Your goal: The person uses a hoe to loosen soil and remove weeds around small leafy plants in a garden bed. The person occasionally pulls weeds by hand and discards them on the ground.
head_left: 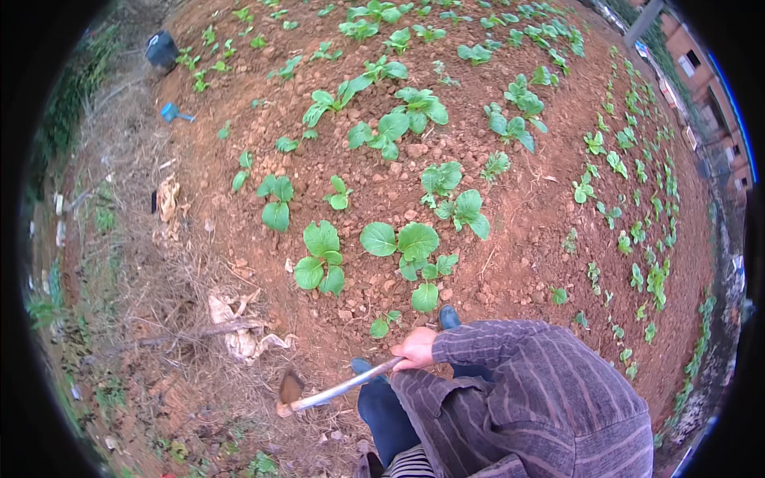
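Note:
My right hand (415,349) is closed round the wooden handle of a hoe (343,389), near its upper end. The handle slants down to the left, and the rusty hoe blade (292,387) is over the dry grass at the bed's edge. Where the handle runs past my hand is hidden by my sleeve. My left hand is not visible; the striped jacket (550,382) covers that side. Just ahead of my boots (449,317) grow a small seedling (385,324) and larger leafy green plants (321,259) in reddish soil.
Several rows of leafy plants (416,109) spread up the bed, with smaller ones (655,279) to the right. Crumpled pale sheeting (241,328) and a stick (203,331) lie left. Farther off are a blue watering can (171,112) and a dark bucket (162,49).

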The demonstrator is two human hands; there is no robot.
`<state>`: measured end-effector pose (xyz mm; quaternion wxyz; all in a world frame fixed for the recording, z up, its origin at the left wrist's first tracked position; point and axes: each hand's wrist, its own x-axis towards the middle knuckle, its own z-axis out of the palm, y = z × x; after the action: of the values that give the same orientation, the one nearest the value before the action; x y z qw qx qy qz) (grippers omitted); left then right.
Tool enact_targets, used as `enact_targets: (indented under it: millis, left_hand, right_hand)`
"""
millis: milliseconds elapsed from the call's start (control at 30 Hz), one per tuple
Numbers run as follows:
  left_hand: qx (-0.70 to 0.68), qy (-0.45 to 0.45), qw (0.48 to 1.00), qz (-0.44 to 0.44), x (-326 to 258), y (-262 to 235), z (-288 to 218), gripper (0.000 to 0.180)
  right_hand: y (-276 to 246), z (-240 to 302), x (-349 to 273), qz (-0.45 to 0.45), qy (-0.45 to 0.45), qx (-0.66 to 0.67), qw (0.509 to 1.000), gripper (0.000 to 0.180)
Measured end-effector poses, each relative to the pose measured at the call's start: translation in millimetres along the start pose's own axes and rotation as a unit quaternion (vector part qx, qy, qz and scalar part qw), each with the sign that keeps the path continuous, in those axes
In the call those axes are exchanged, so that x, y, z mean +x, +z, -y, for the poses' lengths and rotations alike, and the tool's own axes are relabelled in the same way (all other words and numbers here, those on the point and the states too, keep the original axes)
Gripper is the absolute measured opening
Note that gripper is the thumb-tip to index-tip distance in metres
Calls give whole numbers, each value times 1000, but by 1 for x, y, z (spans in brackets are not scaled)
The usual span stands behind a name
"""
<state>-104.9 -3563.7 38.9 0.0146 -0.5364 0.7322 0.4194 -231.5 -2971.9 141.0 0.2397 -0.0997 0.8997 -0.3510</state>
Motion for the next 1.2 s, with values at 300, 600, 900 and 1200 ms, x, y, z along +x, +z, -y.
enact_targets:
  millis: [300, 600, 900, 1200]
  left_hand:
    - [-76, 125, 983, 112, 57, 20, -113, 22]
    - [-130, 144, 955, 226, 93, 70, -209, 4]
    - [-18, 128, 970, 203, 62, 94, -254, 14]
    - [-85, 205, 954, 202, -94, 170, -243, 12]
  right_hand:
    - [2, -2, -206, -108, 383, 99, 912, 56]
    - [102, -64, -283, -476, 547, 393, 565, 42]
    - [174, -48, -355, -452, 639, 534, 320, 53]
    - [219, -150, -459, -222, 658, 474, 541, 66]
